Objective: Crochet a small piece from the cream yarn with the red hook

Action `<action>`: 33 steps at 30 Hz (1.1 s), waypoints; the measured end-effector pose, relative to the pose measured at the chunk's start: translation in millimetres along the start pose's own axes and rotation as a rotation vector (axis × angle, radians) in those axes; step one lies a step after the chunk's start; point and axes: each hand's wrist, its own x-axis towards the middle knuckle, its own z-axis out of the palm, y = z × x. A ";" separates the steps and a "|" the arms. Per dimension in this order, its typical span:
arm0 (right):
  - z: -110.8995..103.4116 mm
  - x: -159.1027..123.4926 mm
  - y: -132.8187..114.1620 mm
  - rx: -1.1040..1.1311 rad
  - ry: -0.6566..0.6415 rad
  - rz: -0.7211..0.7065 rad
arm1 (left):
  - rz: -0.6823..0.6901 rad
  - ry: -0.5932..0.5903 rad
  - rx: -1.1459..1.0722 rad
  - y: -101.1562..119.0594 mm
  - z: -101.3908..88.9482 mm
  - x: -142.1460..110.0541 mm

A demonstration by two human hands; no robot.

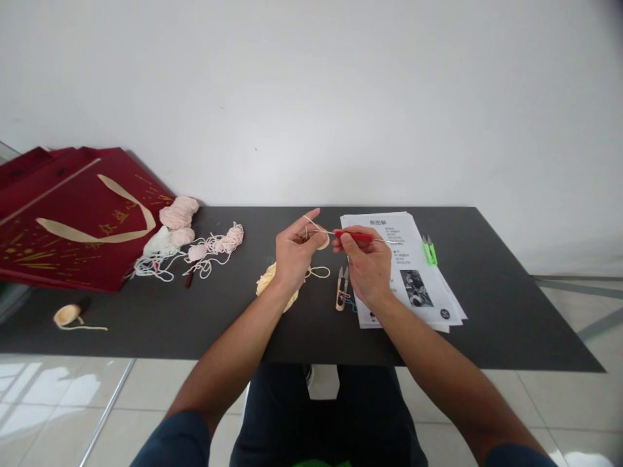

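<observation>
Over the middle of the dark table, my left hand (296, 250) pinches a small pale yellow crochet piece (323, 240), with yarn looped over its raised index finger. My right hand (364, 263) grips a crochet hook (357, 236) by its red handle. The thin metal tip points left and meets the yarn at my left fingers; whether it sits inside a stitch is too small to tell. Below my left wrist lies a yellow yarn ball (266, 280), partly hidden by the forearm, with a loose strand (320, 272) beside it.
Thread snips (339, 290) lie near my right wrist. Printed sheets (384, 256) and green snips (429, 251) are on the right. To the left are pink yarn (179, 211), white yarn (160, 242), a dark red bag (87, 220) and a small cream crocheted cup (67, 315).
</observation>
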 end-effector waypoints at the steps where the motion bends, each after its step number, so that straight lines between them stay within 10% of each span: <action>1: 0.2 -1.4 -0.7 -0.017 0.000 -0.004 | 0.000 0.005 -0.008 -0.4 -0.2 0.1; 10: -4.1 -16.6 3.3 -0.418 -0.135 -0.380 | -0.186 0.082 -0.230 5.3 1.3 3.3; 19: -1.4 2.4 2.6 0.016 -0.069 0.018 | -0.220 0.017 -0.310 11.7 2.9 3.4; 33: -10.0 11.7 -4.5 0.029 -0.055 -0.083 | -0.141 -0.034 -0.184 15.9 -4.5 5.8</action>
